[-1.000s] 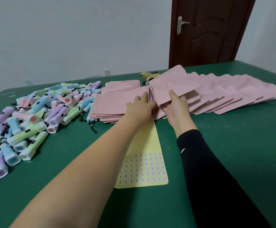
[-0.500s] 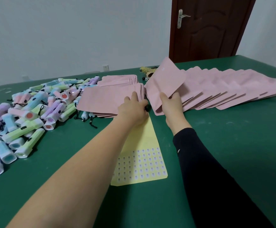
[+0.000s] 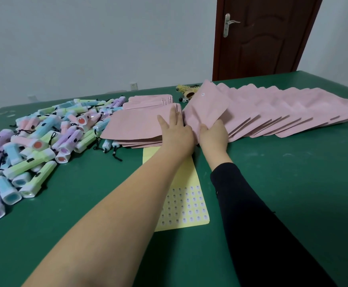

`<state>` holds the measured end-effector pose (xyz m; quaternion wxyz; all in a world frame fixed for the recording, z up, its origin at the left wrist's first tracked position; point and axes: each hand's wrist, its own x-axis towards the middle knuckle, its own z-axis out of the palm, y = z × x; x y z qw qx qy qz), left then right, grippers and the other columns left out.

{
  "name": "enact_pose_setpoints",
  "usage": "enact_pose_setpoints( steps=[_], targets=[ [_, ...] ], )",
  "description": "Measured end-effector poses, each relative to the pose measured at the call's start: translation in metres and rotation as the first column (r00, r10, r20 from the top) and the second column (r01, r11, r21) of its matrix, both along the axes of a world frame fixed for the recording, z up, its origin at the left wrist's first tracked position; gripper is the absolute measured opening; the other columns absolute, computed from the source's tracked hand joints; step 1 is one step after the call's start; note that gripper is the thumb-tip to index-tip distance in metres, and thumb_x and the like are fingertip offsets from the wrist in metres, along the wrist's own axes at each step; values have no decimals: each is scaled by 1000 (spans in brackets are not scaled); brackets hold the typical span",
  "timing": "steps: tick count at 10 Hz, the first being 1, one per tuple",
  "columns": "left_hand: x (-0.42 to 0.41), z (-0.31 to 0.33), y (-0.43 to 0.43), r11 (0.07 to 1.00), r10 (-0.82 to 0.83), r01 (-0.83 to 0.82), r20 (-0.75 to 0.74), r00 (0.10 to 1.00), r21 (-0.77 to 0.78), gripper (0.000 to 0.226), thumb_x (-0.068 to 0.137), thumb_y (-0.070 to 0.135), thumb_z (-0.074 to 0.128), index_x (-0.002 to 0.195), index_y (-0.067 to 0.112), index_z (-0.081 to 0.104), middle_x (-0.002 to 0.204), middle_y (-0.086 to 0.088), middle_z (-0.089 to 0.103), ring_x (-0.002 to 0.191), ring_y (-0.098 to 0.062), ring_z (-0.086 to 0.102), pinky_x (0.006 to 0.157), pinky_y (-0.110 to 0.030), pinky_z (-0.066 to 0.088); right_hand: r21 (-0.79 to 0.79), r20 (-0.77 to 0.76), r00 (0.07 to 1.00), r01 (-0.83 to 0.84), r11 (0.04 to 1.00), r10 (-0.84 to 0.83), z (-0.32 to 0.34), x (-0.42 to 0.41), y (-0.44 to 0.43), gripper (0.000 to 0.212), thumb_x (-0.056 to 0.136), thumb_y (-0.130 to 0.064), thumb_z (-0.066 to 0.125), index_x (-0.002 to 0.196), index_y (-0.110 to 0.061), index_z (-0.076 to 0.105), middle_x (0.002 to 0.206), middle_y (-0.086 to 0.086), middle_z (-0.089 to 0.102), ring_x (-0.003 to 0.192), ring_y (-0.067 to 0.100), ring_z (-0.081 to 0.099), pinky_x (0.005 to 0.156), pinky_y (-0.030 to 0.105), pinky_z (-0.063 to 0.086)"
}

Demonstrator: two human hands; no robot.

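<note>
Pink foil-type pouches, flat, in three groups on a green table (image 3: 293,183).

- Left stack (image 3: 131,129): squared pile near the table's middle, leaning toward the far edge. The left hand (image 3: 175,133) lies on its right end, palm down, fingers straight and slightly apart, pressing on the top pouch.
- Raised pouch (image 3: 205,106): tilted up on its lower edge just right of the left stack, with a small white dot near its upper end. The right hand (image 3: 213,135) grips its lower edge, thumb on the near face; the other fingers are hidden behind it. The sleeve on that arm is black.
- Fanned row (image 3: 283,112): overlapping pouches running from the raised pouch toward the table's right edge, each one lapped over the next.
- Smaller stack (image 3: 148,100): behind the left stack, closer to the far edge.

Yellow sticker sheet (image 3: 185,210) lies flat under both forearms toward the near edge, with a grid of small stickers on its near half.

Pastel flashlights (image 3: 44,141), in lilac, blue, green and pink, are heaped along the left edge, with black wrist cords trailing out.

Small yellowish object (image 3: 187,91) sits at the far edge; too small to identify. Brown door (image 3: 262,38) stands beyond the table.
</note>
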<state>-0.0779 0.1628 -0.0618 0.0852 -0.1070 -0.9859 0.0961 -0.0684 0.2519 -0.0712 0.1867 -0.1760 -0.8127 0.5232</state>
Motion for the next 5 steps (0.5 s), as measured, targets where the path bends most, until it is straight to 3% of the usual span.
enact_pose_setpoints(
  steps=[3,5],
  targets=[
    [18,4,7,998,-18,19,-16,1000,67,43,99,27,36,138,13,49,164,-14,8,150,-35,-13,111,-70,1,292,167,985,-5,956,-46,0,2,8,50,99,-42,46,122,3,51,122,18,61,111,37,59,70,32,37],
    [44,11,-18,972,-39,39,-5,999,234,41,97,22,41,136,16,51,155,-9,32,151,-30,0,115,-59,18,293,197,980,-85,952,27,-1,14,15,49,100,-41,38,103,1,63,98,18,70,91,34,66,74,34,53]
  ],
)
